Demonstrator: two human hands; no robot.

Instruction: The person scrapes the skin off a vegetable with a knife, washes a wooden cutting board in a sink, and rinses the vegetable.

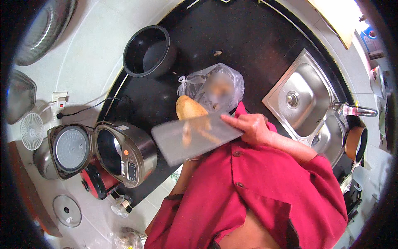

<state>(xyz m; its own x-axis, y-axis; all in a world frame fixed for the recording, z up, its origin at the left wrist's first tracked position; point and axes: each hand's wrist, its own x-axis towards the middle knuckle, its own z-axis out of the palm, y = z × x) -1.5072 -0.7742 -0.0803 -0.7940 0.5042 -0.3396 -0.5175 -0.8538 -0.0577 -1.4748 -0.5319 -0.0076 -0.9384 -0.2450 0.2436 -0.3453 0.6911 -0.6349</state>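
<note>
In my right hand is the handle end of a wide cleaver, its flat grey blade slanting across in front of my chest. The blade is blurred and pale finger and potato shapes show on it. A long yellowish potato sticks up past the blade's far edge. My left hand is mostly covered by the blade; its wrist shows below, and the hand appears to hold the potato from beneath. Just beyond lies a clear plastic bag with a knotted corner and blurred brownish contents, on the black countertop.
A black inner pot stands at the far left of the counter. Closer in is a rice cooker with its lid raised. To the right a steel double-bowl sink has a faucet. Small scraps lie behind the bag.
</note>
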